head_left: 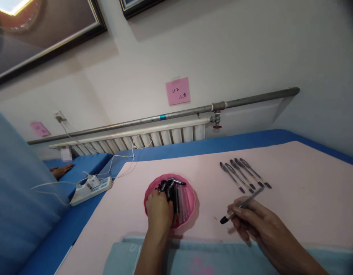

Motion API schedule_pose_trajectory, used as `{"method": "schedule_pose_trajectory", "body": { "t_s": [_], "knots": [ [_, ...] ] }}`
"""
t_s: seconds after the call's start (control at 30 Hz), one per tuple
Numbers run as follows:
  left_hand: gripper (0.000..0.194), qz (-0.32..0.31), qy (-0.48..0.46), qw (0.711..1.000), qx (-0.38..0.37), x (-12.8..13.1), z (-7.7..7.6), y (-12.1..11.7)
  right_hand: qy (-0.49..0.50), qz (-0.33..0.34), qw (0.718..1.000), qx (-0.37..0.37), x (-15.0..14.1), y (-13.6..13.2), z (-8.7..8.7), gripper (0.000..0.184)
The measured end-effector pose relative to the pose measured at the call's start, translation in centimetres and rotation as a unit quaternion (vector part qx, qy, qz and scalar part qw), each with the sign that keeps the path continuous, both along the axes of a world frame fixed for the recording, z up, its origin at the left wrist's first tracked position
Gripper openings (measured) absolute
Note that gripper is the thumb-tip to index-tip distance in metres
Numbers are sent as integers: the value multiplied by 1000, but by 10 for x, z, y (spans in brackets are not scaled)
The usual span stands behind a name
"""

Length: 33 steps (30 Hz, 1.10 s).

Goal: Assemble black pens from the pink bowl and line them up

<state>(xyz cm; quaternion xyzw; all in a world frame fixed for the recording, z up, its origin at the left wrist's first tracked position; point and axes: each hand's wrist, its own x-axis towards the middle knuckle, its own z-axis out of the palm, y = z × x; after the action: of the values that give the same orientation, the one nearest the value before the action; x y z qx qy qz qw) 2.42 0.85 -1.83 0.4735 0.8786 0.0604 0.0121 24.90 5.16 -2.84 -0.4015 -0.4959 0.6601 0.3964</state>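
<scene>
My left hand [159, 211] reaches into a pink scalloped bowl [193, 198]. Its fingers curl down among black pen parts [171, 191], and their tips are hidden, so what they grip cannot be made out. Clear tubes [185, 204] lie along the bowl's right side. My right hand [252, 219] pinches a partly built pen [241, 206] between thumb and fingers, to the right of the bowl. That pen has a transparent barrel, with a black piece at its lower left end. Beyond this hand, several black-and-clear pens [245, 173] lie side by side on a pink sheet [308, 198].
Light blue cloth [205, 258] lies along the near edge. A power strip [92, 191] with plugs and white cables sits at left, near a blue curtain [18, 183]. Another person's hand [62, 171] rests on a blue surface farther left. A radiator [176, 135] lines the wall behind.
</scene>
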Motion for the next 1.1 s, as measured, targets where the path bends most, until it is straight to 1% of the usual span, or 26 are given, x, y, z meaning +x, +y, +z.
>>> {"method": "schedule_pose_trajectory", "body": {
  "t_s": [0.17,0.37,0.57,0.73,0.87,1.03,1.1],
  "knots": [
    [30,10,13,1000,-10,4,-3,4,-3,6,1000,12,-1,-1,0,22],
    [31,33,8,999,-24,3,-4,7,-14,11,1000,16,-1,-4,7,23],
    [35,19,-26,999,-34,-6,-3,6,-22,8,1000,9,-3,-4,10,20],
    [29,6,-41,999,-34,-8,-3,7,-28,9,999,20,-3,-5,11,21],
    [29,10,-45,999,-17,-6,-6,9,-32,-2,999,29,-3,-8,12,20],
    [17,21,-56,998,16,-10,-5,8,-37,-5,999,27,-3,-8,12,19],
    [13,21,-80,995,49,-13,-3,4,-36,-4,999,27,-3,-8,12,19]
  ]
}}
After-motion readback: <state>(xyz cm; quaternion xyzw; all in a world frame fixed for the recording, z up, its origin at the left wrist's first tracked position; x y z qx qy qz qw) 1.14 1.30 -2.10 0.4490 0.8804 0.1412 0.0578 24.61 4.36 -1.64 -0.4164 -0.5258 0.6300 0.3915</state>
